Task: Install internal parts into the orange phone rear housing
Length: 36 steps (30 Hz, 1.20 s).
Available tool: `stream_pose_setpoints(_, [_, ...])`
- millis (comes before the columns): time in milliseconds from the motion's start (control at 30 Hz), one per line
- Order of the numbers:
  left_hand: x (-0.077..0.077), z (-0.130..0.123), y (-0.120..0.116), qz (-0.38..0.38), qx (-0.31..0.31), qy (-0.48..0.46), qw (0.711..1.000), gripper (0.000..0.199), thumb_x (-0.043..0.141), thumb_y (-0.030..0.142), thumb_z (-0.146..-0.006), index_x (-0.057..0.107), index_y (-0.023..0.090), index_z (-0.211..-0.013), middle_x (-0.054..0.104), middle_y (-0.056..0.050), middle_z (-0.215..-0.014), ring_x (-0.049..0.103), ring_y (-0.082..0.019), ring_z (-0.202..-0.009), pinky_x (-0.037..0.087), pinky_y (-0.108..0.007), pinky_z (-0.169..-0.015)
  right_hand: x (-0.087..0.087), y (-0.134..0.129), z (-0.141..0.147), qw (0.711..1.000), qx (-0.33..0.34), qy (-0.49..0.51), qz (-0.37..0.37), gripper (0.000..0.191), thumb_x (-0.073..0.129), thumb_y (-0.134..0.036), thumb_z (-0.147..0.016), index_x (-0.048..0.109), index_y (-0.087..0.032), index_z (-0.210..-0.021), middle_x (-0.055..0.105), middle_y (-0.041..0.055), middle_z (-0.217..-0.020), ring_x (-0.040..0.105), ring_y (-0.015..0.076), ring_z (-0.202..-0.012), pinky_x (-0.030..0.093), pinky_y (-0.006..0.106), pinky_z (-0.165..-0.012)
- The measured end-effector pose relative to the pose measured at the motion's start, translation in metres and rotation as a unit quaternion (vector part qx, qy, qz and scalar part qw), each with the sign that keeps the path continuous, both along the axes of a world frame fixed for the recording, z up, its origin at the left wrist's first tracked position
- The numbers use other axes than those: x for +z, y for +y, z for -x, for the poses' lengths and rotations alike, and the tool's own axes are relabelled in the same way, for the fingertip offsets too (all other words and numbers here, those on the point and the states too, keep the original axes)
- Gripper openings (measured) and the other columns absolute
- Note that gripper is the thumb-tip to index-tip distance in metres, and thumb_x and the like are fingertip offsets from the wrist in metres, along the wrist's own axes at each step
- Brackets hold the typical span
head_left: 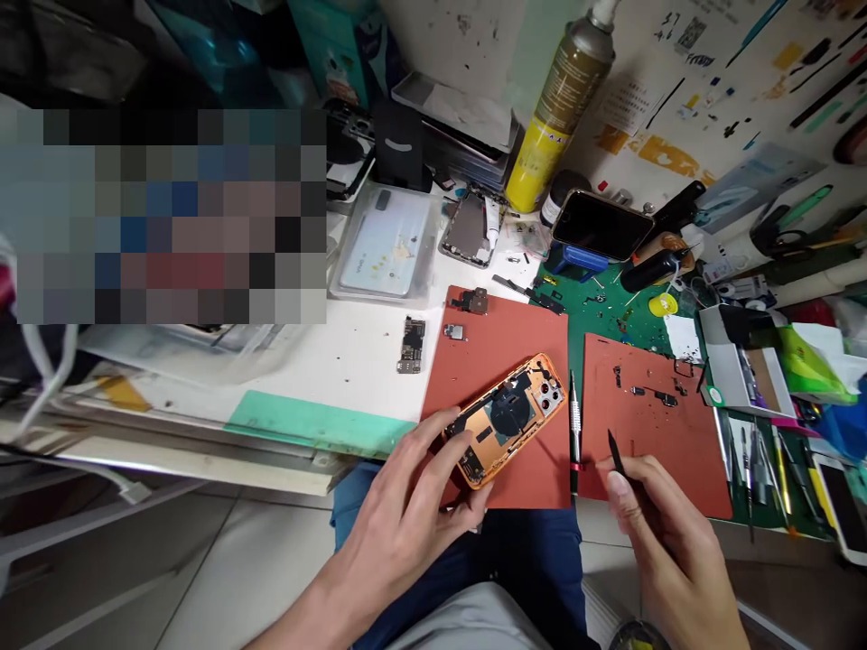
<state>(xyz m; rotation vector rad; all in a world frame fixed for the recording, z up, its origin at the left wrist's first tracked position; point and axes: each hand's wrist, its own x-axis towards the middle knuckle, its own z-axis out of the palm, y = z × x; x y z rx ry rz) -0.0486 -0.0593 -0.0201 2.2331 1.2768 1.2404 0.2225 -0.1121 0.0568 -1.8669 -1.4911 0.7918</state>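
Observation:
My left hand (416, 492) is closed around the lower left end of an orange phone housing (482, 433), thumb below and fingers over its edge. The housing tilts above a red-brown mat (515, 334), showing its inside with a dark round pad and camera openings. In my right hand (667, 524) a thin black pointed tool (614, 449) is pinched, tip up and away from the housing. A silver screwdriver (575, 420) lies between this mat and a second red-brown mat (650, 451). A camera module (470, 301) and a small metal part (453, 333) rest on the first mat.
A logic board (411, 345) lies on the white tabletop, near a light-blue phone (385, 242) on a tray. Behind stand a yellow spray can (559, 113) and a dark-screened phone (602, 224) on a blue stand. Small parts (667, 398) lie on the right mat, tools (759, 465) beyond.

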Motion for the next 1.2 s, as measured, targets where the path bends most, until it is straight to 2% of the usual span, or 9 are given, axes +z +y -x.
stream_pose_setpoints(100, [0.006, 0.001, -0.004, 0.130, 0.009, -0.121, 0.984, 0.074, 0.075, 0.011, -0.095, 0.048, 0.027, -0.162, 0.057, -0.017, -0.156, 0.071, -0.031, -0.135, 0.068, -0.041, -0.107, -0.005, 0.000, 0.018, 0.994, -0.028, 0.102, 0.009, 0.017, 0.074, -0.042, -0.102, 0.077, -0.025, -0.103, 0.067, 0.0031, -0.092, 0.066, 0.0160, -0.077, 0.055, 0.021, -0.063])
stream_pose_setpoints(200, [0.017, -0.001, -0.005, 0.289, 0.020, -0.279, 0.916, 0.075, 0.072, 0.019, -0.100, 0.042, 0.036, -0.166, 0.040, -0.014, -0.172, 0.075, -0.030, -0.130, 0.069, -0.038, -0.104, -0.009, 0.011, 0.044, 0.987, -0.031, 0.158, 0.013, 0.020, 0.078, -0.044, -0.099, 0.082, -0.024, -0.100, 0.071, 0.0032, -0.087, 0.068, 0.0159, -0.073, 0.056, 0.021, -0.061])
stream_pose_setpoints(233, [0.020, -0.002, -0.005, 0.333, 0.021, -0.318, 0.888, 0.076, 0.074, 0.021, -0.099, 0.042, 0.035, -0.167, 0.041, -0.015, -0.173, 0.076, -0.030, -0.129, 0.068, -0.040, -0.106, -0.011, 0.016, 0.053, 0.986, -0.027, 0.165, 0.006, 0.020, 0.079, -0.044, -0.098, 0.084, -0.024, -0.100, 0.073, 0.0038, -0.088, 0.069, 0.0161, -0.074, 0.057, 0.021, -0.062])
stream_pose_setpoints(333, [0.030, -0.007, -0.003, 0.435, 0.019, -0.393, 0.810, 0.085, 0.084, 0.028, -0.093, 0.042, 0.026, -0.166, 0.063, -0.017, -0.158, 0.074, -0.031, -0.132, 0.064, -0.042, -0.112, -0.017, 0.033, 0.076, 0.984, -0.017, 0.174, -0.041, 0.017, 0.078, -0.040, -0.098, 0.087, -0.027, -0.101, 0.076, 0.0045, -0.092, 0.073, 0.0161, -0.077, 0.060, 0.022, -0.066])
stream_pose_setpoints(433, [0.032, -0.015, -0.004, 0.467, 0.026, -0.428, 0.773, 0.086, 0.087, 0.027, -0.089, 0.044, 0.022, -0.163, 0.071, -0.016, -0.150, 0.072, -0.030, -0.135, 0.064, -0.039, -0.111, -0.028, 0.041, 0.091, 0.980, -0.017, 0.181, -0.079, 0.014, 0.077, -0.034, -0.098, 0.088, -0.029, -0.104, 0.078, 0.0037, -0.094, 0.076, 0.0166, -0.083, 0.063, 0.023, -0.073])
stream_pose_setpoints(667, [0.018, -0.033, -0.016, 0.421, 0.062, -0.405, 0.809, 0.057, 0.075, 0.024, -0.097, 0.057, 0.025, -0.151, 0.076, -0.011, -0.142, 0.075, -0.027, -0.131, 0.067, -0.031, -0.103, -0.045, 0.039, 0.102, 0.974, -0.040, 0.175, -0.139, 0.017, 0.074, -0.025, -0.100, 0.088, -0.028, -0.110, 0.079, 0.0039, -0.096, 0.078, 0.0163, -0.086, 0.066, 0.023, -0.077])
stream_pose_setpoints(1000, [0.005, -0.043, -0.020, 0.369, 0.117, -0.321, 0.864, 0.038, 0.076, 0.034, -0.097, 0.067, 0.025, -0.133, 0.083, -0.008, -0.118, 0.081, -0.029, -0.117, 0.072, -0.036, -0.092, -0.056, 0.037, 0.107, 0.968, -0.077, 0.186, -0.150, 0.016, 0.074, -0.027, -0.100, 0.088, -0.027, -0.106, 0.080, 0.0050, -0.095, 0.078, 0.0168, -0.085, 0.064, 0.021, -0.073])
stream_pose_setpoints(1100, [0.004, -0.044, -0.020, 0.369, 0.132, -0.309, 0.867, 0.039, 0.077, 0.038, -0.097, 0.068, 0.026, -0.132, 0.084, -0.007, -0.116, 0.082, -0.028, -0.115, 0.072, -0.037, -0.093, -0.053, 0.037, 0.105, 0.971, -0.084, 0.185, -0.127, 0.016, 0.075, -0.031, -0.099, 0.088, -0.026, -0.104, 0.080, 0.0056, -0.096, 0.079, 0.0175, -0.086, 0.064, 0.022, -0.075])
stream_pose_setpoints(1200, [0.006, -0.044, -0.017, 0.388, 0.129, -0.336, 0.849, 0.042, 0.079, 0.040, -0.096, 0.066, 0.025, -0.133, 0.083, -0.008, -0.120, 0.083, -0.027, -0.112, 0.072, -0.035, -0.091, -0.046, 0.037, 0.098, 0.970, -0.094, 0.211, -0.077, 0.018, 0.076, -0.037, -0.098, 0.088, -0.025, -0.103, 0.079, 0.0059, -0.094, 0.077, 0.0181, -0.083, 0.064, 0.023, -0.072])
